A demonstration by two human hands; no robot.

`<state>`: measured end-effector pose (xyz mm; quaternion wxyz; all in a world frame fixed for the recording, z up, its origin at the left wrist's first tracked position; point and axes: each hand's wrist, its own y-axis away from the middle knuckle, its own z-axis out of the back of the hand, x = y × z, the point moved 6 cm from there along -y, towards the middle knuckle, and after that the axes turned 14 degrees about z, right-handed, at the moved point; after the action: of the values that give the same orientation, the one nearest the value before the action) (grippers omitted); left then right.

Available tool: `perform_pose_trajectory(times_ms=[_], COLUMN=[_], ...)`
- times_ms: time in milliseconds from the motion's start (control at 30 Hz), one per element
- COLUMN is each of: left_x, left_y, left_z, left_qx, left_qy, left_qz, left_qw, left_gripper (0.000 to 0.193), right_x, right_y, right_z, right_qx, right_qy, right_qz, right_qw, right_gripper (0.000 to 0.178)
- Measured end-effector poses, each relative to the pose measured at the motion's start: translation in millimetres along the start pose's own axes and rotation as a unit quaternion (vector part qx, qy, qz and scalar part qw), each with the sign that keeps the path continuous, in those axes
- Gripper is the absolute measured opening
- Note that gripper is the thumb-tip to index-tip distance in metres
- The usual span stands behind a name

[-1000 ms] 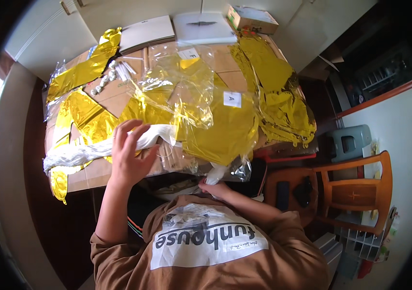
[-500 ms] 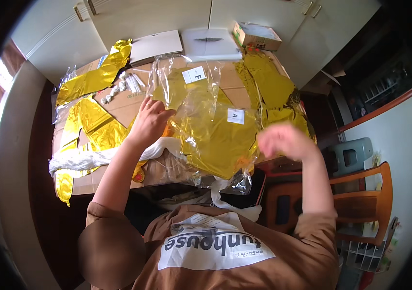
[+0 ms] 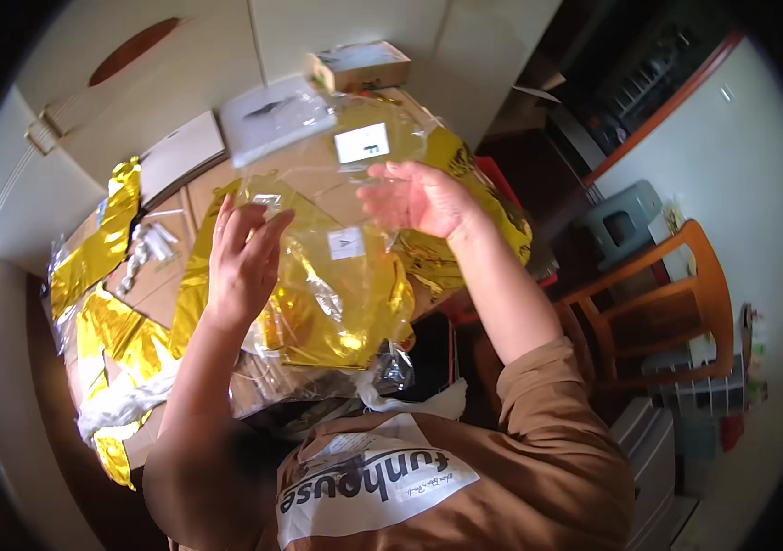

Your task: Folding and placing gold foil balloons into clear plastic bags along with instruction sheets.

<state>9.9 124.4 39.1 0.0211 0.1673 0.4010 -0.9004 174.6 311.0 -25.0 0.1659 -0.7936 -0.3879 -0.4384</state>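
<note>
Both hands are raised above the table, holding up a clear plastic bag (image 3: 336, 266) that has gold foil folded inside it. The left hand (image 3: 242, 262) grips the bag's left edge, fingers pointing up and away and pressed against the film with the thumb behind. The right hand (image 3: 419, 197) is at the bag's upper right, palm turned toward the camera and fingers spread loosely leftward over the plastic; whether it actually pinches the film cannot be told. The bag hangs roughly flat to the view, its long axis running from near to far, with the far end tilted slightly rightward and the gold foil gathered in the near half. Two small white labels (image 3: 361, 143) sit on the film, one near the far end and one at the middle. Beneath lies a brown table (image 3: 166, 285), strewn on its left side with more gold foil pieces (image 3: 97, 262) in clear wrapping. At the far edge of the table rest a white flat box (image 3: 274, 118) and a small cardboard box (image 3: 359, 66). To the right, well apart, stands an orange wooden chair (image 3: 676, 303).
</note>
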Motion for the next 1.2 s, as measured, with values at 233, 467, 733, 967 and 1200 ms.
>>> perform_pose_trajectory(times_ms=[233, 467, 733, 967, 1200], left_x=[-101.6, -199.7, -199.9, -186.2, -195.9], left_y=[-47.5, 11.4, 14.0, -6.5, 1.9], left_z=[-83.1, -187.9, -264.9, -262.0, -273.2], left_qx=[0.14, 0.268, 0.395, 0.366, 0.41], left_qy=[-0.006, -0.089, -0.145, -0.044, -0.085], left_qz=[-0.04, -0.109, -0.037, 0.008, -0.092], left_qw=[0.989, 0.953, 0.906, 0.93, 0.904], left_gripper=[0.097, 0.085, 0.068, 0.036, 0.028], right_x=[111.2, 169.5, 107.1, 60.7, 51.3], right_y=[104.8, 268.5, 362.0, 389.2, 378.0], right_z=[132.8, 285.4, 319.7, 304.4, 291.3], right_qx=[-0.213, -0.374, -0.39, -0.436, -0.413], right_qy=[0.16, 0.087, 0.054, 0.058, 0.053], right_qz=[0.149, 0.308, 0.299, 0.268, 0.249], right_qw=[0.952, 0.87, 0.869, 0.857, 0.875], right_gripper=[0.03, 0.029, 0.031, 0.035, 0.035])
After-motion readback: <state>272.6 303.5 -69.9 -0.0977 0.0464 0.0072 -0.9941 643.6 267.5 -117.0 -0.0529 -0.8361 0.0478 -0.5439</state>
